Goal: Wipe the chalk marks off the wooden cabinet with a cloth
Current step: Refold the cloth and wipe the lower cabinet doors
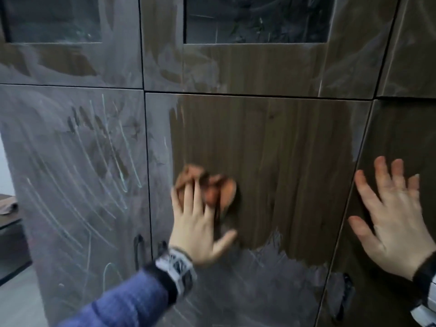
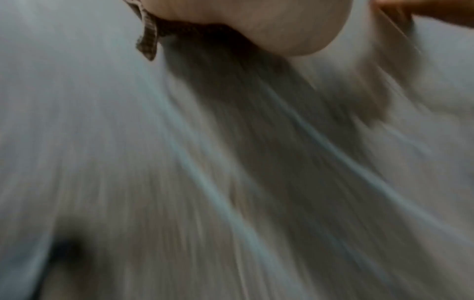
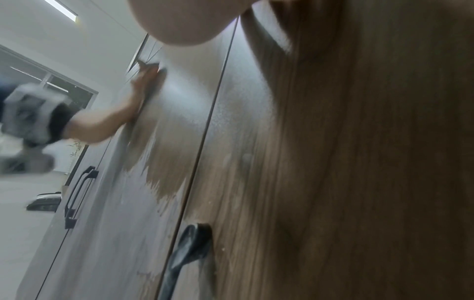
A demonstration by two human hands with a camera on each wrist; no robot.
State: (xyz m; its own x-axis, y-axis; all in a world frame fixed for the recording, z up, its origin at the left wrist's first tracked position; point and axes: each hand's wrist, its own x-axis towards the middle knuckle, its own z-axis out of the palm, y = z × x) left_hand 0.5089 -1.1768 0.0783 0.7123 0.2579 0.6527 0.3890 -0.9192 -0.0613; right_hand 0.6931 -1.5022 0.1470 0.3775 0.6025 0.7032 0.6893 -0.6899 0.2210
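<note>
Left hand [image 1: 200, 223] pressed the bunched cloth [image 1: 207, 187] with spread fingers against the middle cabinet door [image 1: 283, 161], right hand [image 1: 391, 220] open alongside; overlapping downward strokes into the chalk haze [image 1: 259, 279] below seemed advisable.

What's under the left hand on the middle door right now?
A bunched orange-brown cloth, pressed against the middle door by the left hand. Whether chalk remains on the wood beneath the cloth cannot be seen.

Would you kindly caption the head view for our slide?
Left hand presses crumpled reddish-brown cloth against half-wiped chalky wooden cabinet door; right hand spread open.
</note>
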